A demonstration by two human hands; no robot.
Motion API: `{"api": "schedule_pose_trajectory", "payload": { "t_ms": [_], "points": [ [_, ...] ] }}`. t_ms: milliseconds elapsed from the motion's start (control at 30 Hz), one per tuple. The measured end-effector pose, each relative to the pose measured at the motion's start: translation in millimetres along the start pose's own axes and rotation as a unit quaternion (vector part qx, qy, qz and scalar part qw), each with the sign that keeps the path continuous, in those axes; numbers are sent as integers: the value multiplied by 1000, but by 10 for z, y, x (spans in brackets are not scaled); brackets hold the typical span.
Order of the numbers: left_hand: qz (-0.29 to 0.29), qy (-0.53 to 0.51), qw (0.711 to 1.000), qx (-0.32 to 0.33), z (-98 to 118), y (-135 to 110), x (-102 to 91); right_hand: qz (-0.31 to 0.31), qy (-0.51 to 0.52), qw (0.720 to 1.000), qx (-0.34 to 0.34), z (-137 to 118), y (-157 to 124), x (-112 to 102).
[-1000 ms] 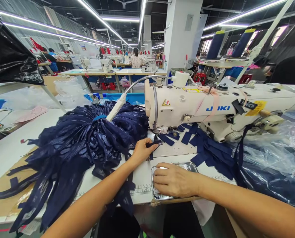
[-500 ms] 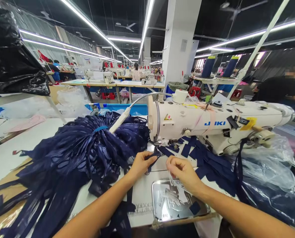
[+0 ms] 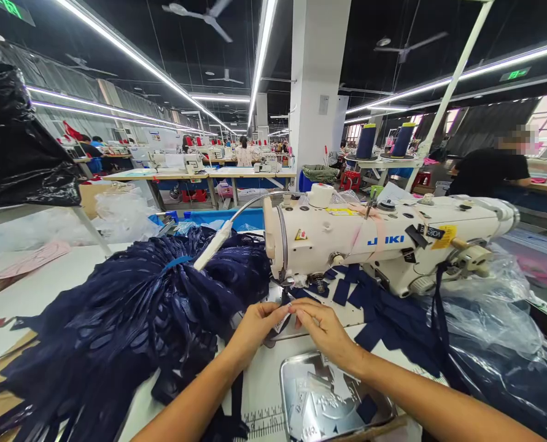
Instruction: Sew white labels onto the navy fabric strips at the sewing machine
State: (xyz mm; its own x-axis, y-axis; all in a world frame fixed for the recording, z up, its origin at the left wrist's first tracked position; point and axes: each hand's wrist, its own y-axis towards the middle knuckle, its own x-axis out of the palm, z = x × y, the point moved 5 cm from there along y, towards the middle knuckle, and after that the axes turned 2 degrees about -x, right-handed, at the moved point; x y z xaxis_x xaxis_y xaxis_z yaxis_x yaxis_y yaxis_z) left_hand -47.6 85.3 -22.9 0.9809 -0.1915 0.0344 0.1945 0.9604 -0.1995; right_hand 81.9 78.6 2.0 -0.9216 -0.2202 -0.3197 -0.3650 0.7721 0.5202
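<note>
In front of the needle end of the sewing machine [image 3: 337, 240], a small white label [image 3: 280, 321] over a dark strip [image 3: 286, 326] is pinched by the left hand [image 3: 251, 328], the nearer one. Its long axis is slanted up towards the right hand [image 3: 327, 331], whose fingertips are held close together; whether anything is gripped there cannot be told.

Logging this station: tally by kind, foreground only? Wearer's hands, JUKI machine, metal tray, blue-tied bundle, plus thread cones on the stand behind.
Hands: 2
JUKI machine: 1
Metal tray: 1
Navy bundle: 1
Thread cones: 2
Total: 7
</note>
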Motion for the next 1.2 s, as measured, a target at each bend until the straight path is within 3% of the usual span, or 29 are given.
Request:
{"api": "schedule_pose_trajectory", "payload": {
  "t_ms": [100, 233, 433, 667, 900, 1200],
  "points": [
    [26, -13, 999, -20, -12, -2, -24, 17, 0, 1000, 10, 48, -2, -21],
    [41, -23, 999, -25, 4, -25, -3, 79, 37, 992, 91, 225, 29, -85],
    [39, 13, 999, -2, 2, -16, 7, 22, 110, 975, 193, 349, 130, 29],
    [39, 20, 999, 16, 40, 21, -12, 40, 114, 973, 199, 369, 152, 105],
    [39, 1, 998, -40, 11, 9, -19, 39, 118, 973, 193, 341, 120, 131],
    [27, 16, 998, -49, 43, 30, -14, 31, 90, 976, 198, 314, 106, 143]
  ]
}}
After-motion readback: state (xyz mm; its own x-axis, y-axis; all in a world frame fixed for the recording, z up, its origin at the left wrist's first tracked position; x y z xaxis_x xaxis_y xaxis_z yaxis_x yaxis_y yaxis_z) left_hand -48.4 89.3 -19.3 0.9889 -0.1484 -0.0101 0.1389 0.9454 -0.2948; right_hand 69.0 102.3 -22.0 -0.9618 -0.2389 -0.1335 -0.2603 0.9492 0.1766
